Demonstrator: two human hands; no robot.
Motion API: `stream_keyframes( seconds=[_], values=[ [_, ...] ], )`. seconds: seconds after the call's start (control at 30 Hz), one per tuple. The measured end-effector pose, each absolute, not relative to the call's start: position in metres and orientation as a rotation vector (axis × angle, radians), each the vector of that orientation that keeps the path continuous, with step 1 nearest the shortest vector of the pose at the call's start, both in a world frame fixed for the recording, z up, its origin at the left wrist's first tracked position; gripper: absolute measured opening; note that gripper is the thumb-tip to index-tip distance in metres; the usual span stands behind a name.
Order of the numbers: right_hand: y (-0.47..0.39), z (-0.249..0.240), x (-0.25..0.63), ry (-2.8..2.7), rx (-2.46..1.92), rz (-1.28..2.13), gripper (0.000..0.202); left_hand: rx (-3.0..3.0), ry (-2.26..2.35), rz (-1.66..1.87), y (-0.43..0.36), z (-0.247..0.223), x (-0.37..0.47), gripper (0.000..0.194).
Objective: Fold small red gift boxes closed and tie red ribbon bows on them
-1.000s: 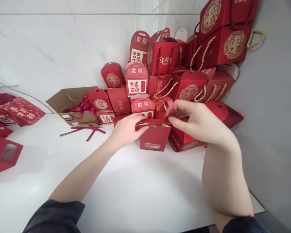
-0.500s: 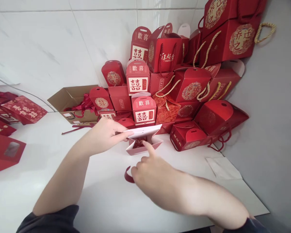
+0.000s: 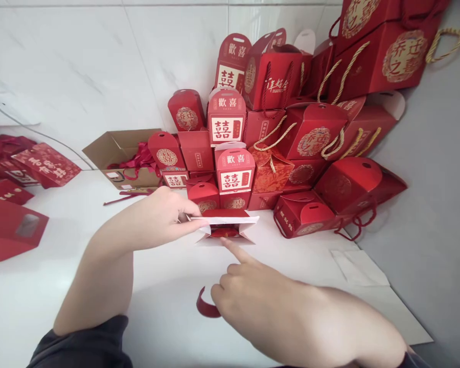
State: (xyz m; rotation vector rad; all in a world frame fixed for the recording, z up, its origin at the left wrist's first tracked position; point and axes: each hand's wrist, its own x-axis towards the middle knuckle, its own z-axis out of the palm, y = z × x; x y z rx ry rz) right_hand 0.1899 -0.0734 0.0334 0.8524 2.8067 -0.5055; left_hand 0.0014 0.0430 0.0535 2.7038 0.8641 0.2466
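My left hand (image 3: pixel 172 214) is closed, thumb and fingers pinching the upright flap of a small paper gift box (image 3: pixel 245 236). The box stands open at the top, its pale inside showing. Inside lies a red packet (image 3: pixel 224 232), only partly visible. My right hand (image 3: pixel 245 286) stretches its index finger to the box's near edge, beside the packet. Its other fingers are curled in, with a dark red ribbon (image 3: pixel 207 306) sticking out of them in a curve. The ends of those curled fingers are hidden.
Stacked red gift boxes (image 3: pixel 235 168) stand behind, against the tiled wall, and more rise to the right. A cardboard carton (image 3: pixel 117 153) with ribbons sits at the back left. Red bags (image 3: pixel 11 225) lie on the white table (image 3: pixel 157 306) at the left.
The box flap has tipped more upright, and the red packet shows brighter inside. My right index finger has drawn back to the box's near edge. The ribbon moved along with my right hand.
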Motion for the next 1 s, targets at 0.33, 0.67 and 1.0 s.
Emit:
stream_keyframes(
  seconds=[0.33,0.67,1.0],
  values=[
    [-0.091,0.035,0.203,3.020,0.923,-0.137,0.020,2.403,0.966,0.194,0.037,0.053,0.012,0.034],
    [-0.090,0.034,0.207,3.014,0.959,-0.185,0.020,2.774,0.565,0.342,0.076,0.047,0.011,0.065],
    [-0.089,0.035,0.206,3.078,0.907,-0.185,0.017,2.720,0.639,0.215,0.088,0.021,0.029,0.031]
  ],
)
